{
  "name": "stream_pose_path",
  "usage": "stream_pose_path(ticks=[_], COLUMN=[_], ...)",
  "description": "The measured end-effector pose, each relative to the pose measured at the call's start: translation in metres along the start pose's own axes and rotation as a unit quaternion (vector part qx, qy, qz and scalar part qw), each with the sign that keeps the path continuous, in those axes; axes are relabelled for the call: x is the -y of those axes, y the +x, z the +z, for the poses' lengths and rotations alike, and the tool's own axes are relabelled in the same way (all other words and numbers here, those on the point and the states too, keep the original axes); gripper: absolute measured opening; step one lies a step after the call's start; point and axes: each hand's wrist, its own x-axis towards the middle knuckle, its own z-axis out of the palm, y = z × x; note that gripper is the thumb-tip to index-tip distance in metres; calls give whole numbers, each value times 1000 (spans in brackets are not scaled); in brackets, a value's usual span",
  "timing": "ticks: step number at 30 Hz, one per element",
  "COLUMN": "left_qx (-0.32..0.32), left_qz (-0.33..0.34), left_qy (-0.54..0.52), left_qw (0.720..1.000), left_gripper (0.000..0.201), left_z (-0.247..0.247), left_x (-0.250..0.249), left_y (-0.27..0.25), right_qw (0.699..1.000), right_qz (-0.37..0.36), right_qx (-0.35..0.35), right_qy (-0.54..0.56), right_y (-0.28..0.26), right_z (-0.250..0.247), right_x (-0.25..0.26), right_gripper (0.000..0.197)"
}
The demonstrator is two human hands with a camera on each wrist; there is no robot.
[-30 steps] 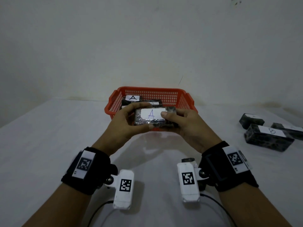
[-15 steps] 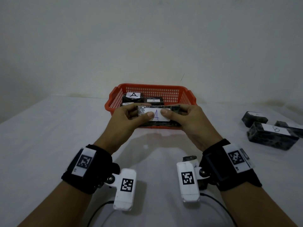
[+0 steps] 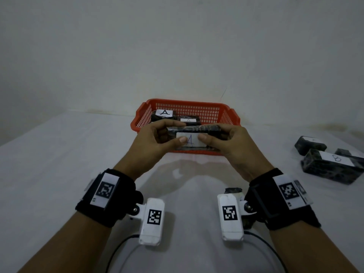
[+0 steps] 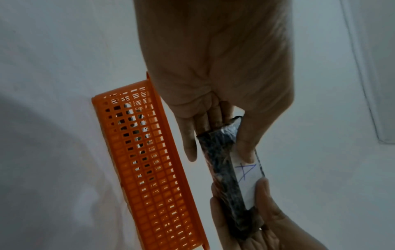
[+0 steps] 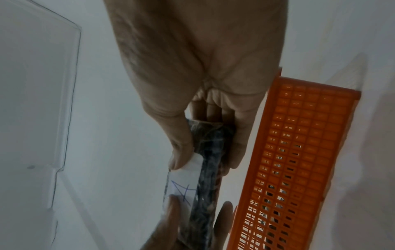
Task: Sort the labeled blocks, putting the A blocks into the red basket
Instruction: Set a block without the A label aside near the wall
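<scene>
A dark block with a white label marked A (image 3: 194, 135) (image 4: 233, 170) (image 5: 205, 175) hangs in the air just in front of the red basket (image 3: 222, 113) (image 4: 149, 169) (image 5: 299, 160), near its front rim. My left hand (image 3: 157, 140) (image 4: 215, 94) grips its left end, thumb on the label. My right hand (image 3: 226, 140) (image 5: 200, 94) grips its right end the same way. Two more A blocks (image 3: 163, 115) lie inside the basket at the left.
Three dark blocks lie on the white table at the right, one labeled B (image 3: 332, 166), the others behind it (image 3: 310, 144). A pale wall rises close behind the basket. Cables trail from the wrist cameras near the table's front.
Both hands have carried the A block forward and slightly upward toward the basket's front rim, and the block has tipped so its label now faces me.
</scene>
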Motion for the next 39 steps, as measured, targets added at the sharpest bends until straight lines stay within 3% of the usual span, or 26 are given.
stream_pose_path(ticks=[4,9,11,14,17,24,30,35,39], left_qx=[-8,-10,10,52,30,46,26,22,21], left_qz=[19,42,29,-29,-42,-44,-33,-40,-5], left_qy=[12,28,29,0,-26,-28,-30,-72,-40], left_qw=[1000,999,999,998,998,998,999,996,999], left_gripper=[33,39,44,46,38,52,53,52,51], left_z=[0,-3,-2,-2,-4,-1,-5,-7,-6], left_x=[2,3,3,3,6,5,5,7,4], left_y=[1,2,1,2,3,1,3,3,1], right_qw=[1000,990,988,991,991,996,991,997,989], right_qz=[4,74,68,42,49,26,53,34,67], right_qx=[18,52,46,36,37,24,57,39,63], right_qy=[2,106,131,119,120,79,110,48,112], right_y=[0,3,2,3,8,7,8,6,5], right_z=[0,4,3,0,-3,-2,-9,-12,-9], right_x=[0,1,1,-1,-6,-13,-9,-11,-8], right_gripper=[34,38,34,46,58,56,66,68,69])
